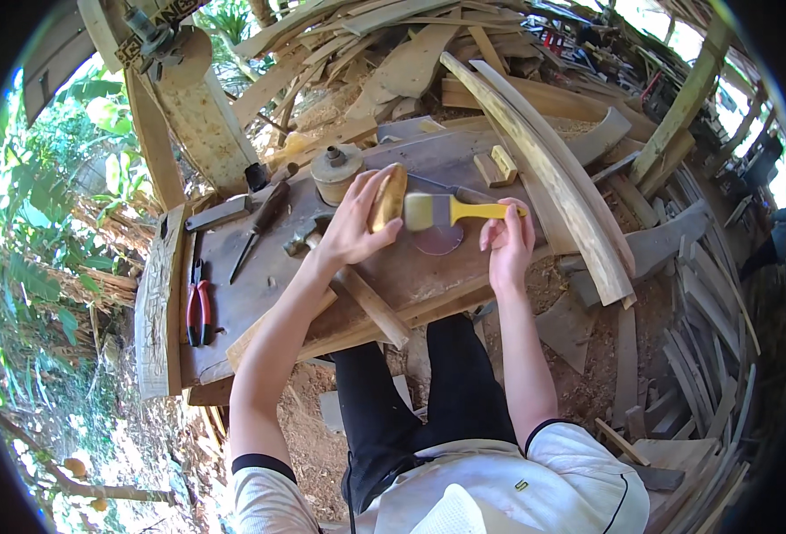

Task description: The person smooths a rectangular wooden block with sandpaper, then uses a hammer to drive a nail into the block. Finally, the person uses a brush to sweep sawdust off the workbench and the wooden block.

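My left hand (pixel 359 218) is closed around a rounded, glossy yellow-brown wooden piece (pixel 390 198), held tilted above the workbench; its exact kind I cannot make out. In my right hand (pixel 509 246) is a flat paintbrush (pixel 477 211) with a yellow handle, pinched near the handle's end. The brush's pale bristles point left, at the wooden piece's right side; whether they touch it I cannot tell. Below the brush lies a round, purplish disc (pixel 437 238). Just beyond my left hand stands a round container (pixel 336 173) with a knob on top.
On the workbench (pixel 224 316), a hammer (pixel 370 305) lies by my left forearm. Red-handled pliers (pixel 199 311), a dark pointed tool (pixel 262 222) and a grey block (pixel 218 214) are at the left. Long boards (pixel 553 178) lean at the right; offcuts (pixel 411 71) are heaped behind.
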The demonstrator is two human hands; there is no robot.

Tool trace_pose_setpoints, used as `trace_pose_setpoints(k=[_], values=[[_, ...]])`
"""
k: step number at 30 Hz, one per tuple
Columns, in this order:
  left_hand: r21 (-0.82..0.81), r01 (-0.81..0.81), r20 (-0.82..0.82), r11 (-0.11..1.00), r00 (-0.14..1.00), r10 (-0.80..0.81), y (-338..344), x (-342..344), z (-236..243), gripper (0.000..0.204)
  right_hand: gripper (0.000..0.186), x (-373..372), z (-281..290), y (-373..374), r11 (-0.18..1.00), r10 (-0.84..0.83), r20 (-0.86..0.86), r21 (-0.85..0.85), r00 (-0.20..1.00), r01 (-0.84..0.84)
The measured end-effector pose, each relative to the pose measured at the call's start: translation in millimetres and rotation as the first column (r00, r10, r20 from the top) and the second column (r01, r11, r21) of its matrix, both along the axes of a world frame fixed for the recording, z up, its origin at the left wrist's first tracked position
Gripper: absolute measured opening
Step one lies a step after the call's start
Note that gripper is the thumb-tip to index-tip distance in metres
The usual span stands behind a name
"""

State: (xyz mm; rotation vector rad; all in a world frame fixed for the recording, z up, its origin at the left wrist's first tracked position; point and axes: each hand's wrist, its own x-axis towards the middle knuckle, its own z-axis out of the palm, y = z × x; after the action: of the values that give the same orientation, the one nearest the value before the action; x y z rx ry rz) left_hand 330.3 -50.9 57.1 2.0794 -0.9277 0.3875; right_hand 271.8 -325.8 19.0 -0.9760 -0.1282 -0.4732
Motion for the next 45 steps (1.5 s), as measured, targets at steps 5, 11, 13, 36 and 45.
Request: trace_pose_setpoints(k=[5,11,13,36,45], values=[[-0.451,0.011,-0.321,0.892,0.931,-0.173,4,4,-6,0.090,0.025,4,20,28,0.972,-0.060,0.023,-0.226,0.998,0.064],[-0.516,0.022,-0.348,0.856,0.908,-0.233,7,9,-11,0.082,0.025,0,16,28,0.964,0.056,0.024,-0.260,0.998,-0.048],[-0.636,0.016,-0.397,0.772,0.850,-0.345,9,12,-11,0.081,0.025,5,14,33,0.951,-0.104,0.008,-0.293,0.995,0.102],[-0.724,0.015,-0.353,0.690,0.851,-0.389,22,25,-16,0.071,0.024,-2,9,57,0.978,0.031,-0.051,-0.205,0.998,-0.041],[-0.741,0.012,-0.382,0.672,0.816,-0.435,20,22,-17,0.072,0.023,-21,14,56,0.949,0.004,0.032,-0.314,0.999,0.006]])
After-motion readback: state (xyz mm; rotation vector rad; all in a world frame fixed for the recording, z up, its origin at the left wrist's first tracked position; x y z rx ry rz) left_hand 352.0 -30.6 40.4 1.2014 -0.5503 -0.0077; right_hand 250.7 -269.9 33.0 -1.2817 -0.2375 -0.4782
